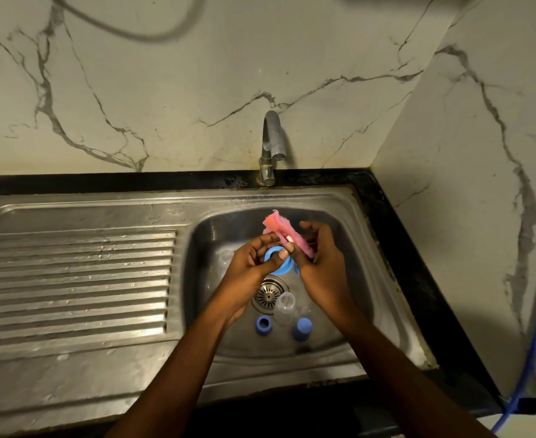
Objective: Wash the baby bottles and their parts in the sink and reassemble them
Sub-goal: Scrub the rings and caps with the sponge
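Above drain [268, 294]: ring [280, 270] left grip [248, 262], sponge [276, 224] right grip [322, 263].

A blue screw ring [277, 263] is held above the sink [197, 245] basin with a pink sponge [287, 233] against its rim, while below a clear bottle [284, 308] rests beside the drain [267, 294], flanked by a second blue ring [263, 325] and a blue cap [302, 328], and what may be a clear teat [225, 258] sits further left.
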